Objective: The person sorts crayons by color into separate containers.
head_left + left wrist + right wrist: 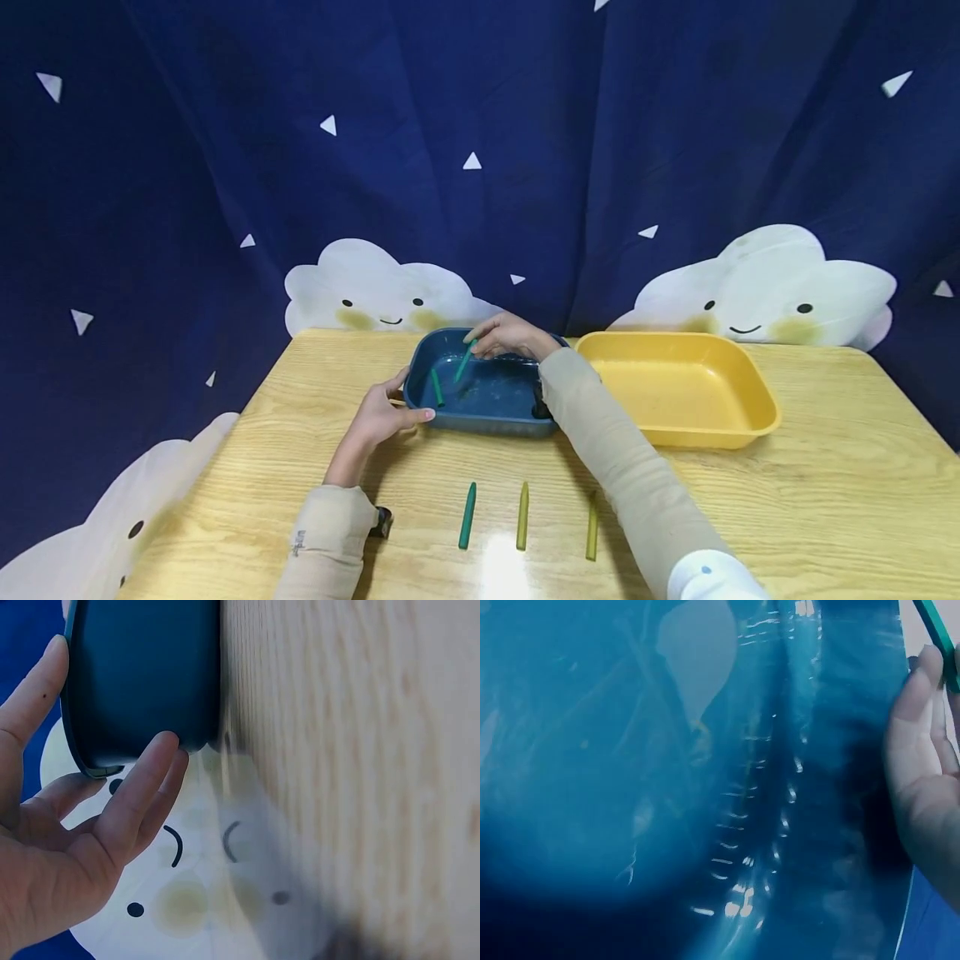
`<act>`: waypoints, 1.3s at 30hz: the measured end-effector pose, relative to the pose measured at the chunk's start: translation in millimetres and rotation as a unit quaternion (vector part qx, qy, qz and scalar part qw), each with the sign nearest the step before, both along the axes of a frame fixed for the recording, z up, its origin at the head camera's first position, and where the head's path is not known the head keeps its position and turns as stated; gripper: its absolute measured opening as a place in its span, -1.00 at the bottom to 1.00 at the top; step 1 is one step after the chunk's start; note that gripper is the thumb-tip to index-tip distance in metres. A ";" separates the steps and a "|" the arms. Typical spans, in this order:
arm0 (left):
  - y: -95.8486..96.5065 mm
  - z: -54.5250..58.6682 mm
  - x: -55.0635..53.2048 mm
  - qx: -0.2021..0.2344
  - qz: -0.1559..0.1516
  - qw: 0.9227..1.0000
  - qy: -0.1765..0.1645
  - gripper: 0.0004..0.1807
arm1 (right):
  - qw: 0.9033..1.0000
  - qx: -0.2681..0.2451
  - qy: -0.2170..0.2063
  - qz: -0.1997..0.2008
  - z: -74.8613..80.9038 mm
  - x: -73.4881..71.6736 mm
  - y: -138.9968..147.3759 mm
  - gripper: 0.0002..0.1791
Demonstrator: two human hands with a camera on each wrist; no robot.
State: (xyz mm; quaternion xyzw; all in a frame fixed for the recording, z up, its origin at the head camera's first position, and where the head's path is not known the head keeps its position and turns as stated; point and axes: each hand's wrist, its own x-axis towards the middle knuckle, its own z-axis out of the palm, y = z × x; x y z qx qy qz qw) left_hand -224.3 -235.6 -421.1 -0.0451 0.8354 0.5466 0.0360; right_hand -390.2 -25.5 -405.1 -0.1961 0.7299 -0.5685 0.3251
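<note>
My right hand [507, 335] pinches a green crayon [465, 363] by its upper end, tilted with its tip down, over the blue plastic bin [491, 423]. The right wrist view has that crayon [933, 624] at its upper right corner, between thumb and fingers. Inside the bin, near its left end, lies another green crayon [437, 388]. At the bin's left front corner is my left hand [382, 412], thumb along the front rim and the other fingers by the left side. In the left wrist view its fairly straight fingers [146, 780] rest against the outer wall.
A yellow bin [708, 435] stands right beside the blue one. On the wooden table [840, 500] in front lie a green crayon [467, 515], a yellow crayon [522, 517] and a second yellow crayon [592, 533] near the right sleeve. Behind hangs a dark blue curtain [480, 217].
</note>
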 end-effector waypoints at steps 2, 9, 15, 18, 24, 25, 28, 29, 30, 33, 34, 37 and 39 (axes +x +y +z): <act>-1.3 -1.4 0.2 -0.001 -0.001 1.000 0.003 -0.04 | 1.000 0.006 0.002 0.016 -2.5 1.0 -0.8 -0.61; -1.2 -1.5 -0.8 0.002 0.009 1.000 -0.003 -0.03 | 0.999 0.030 -0.001 0.040 -6.4 3.6 -3.2 -0.62; -0.5 -0.2 -0.9 0.000 0.006 1.000 -0.001 -0.03 | 0.998 0.044 0.001 0.040 -5.5 6.2 -2.8 -0.68; -0.9 -0.1 -0.3 0.002 0.004 1.000 -0.001 -0.04 | 0.998 0.050 0.002 0.045 -6.4 6.2 -2.8 -0.70; -0.4 0.2 -0.6 -0.007 0.007 1.000 -0.005 -0.05 | 0.997 0.069 0.004 0.039 -8.2 5.3 -3.1 -0.61; 0.0 0.3 -0.9 -0.008 0.008 1.000 -0.004 -0.05 | 0.997 0.073 0.005 0.037 -7.7 5.5 -2.3 -0.59; 0.9 0.8 -1.1 -0.012 0.010 1.000 -0.003 -0.05 | 0.996 0.085 0.011 0.035 -5.9 5.6 -0.2 -0.55; 1.0 0.9 -1.2 -0.012 0.010 1.000 -0.003 -0.05 | 0.995 0.087 0.013 0.036 -5.0 5.6 0.5 -0.54; 1.1 0.9 -1.1 -0.011 0.010 1.000 -0.003 -0.04 | 0.995 0.087 0.015 0.037 -4.1 5.6 1.0 -0.54; 0.9 0.8 -1.0 -0.011 0.007 1.000 -0.004 -0.05 | 0.997 0.073 0.008 0.030 -0.5 4.8 2.4 -0.53; 0.8 0.8 -0.8 -0.011 0.007 1.000 -0.004 -0.05 | 0.997 0.065 0.006 0.028 0.9 4.5 2.9 -0.53; 0.6 1.1 -0.2 -0.015 0.007 1.000 -0.002 -0.05 | 0.999 0.039 0.000 0.019 7.1 4.3 4.1 -0.53; 0.5 1.0 0.3 -0.016 0.008 1.000 -0.002 -0.06 | 0.999 0.027 0.002 0.018 12.4 5.3 4.7 -0.53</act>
